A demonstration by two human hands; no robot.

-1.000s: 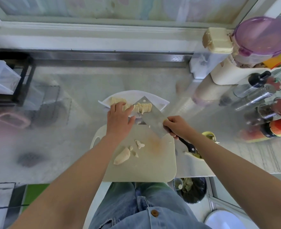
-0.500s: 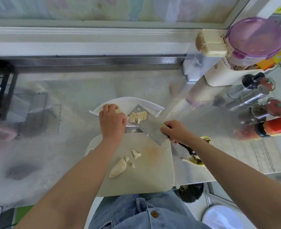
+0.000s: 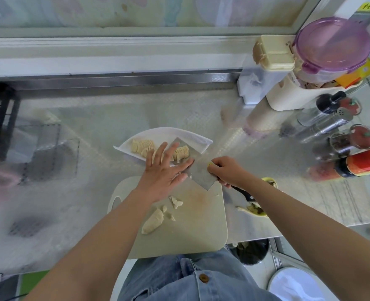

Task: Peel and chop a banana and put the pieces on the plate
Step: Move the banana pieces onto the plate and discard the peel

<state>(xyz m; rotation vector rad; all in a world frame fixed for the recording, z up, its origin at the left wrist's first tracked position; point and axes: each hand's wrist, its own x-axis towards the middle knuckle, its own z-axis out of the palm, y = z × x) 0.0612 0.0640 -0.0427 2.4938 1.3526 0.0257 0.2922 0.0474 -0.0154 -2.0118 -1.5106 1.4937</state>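
The white plate sits on the desk at 12 o'clock from the cutting board. A row of banana slices lies on the plate's 9 o'clock side. More slices sit by the tip of the knife, but I cannot tell if they are on the blade or the plate. The left hand is flat over the near edge of the plate, its fingers straight and spread apart, one lying on the blade. The right hand holds the knife with fingers curled tight round the handle. A banana chunk and small bits lie on the board. The banana peel is at 3 o'clock from the board.
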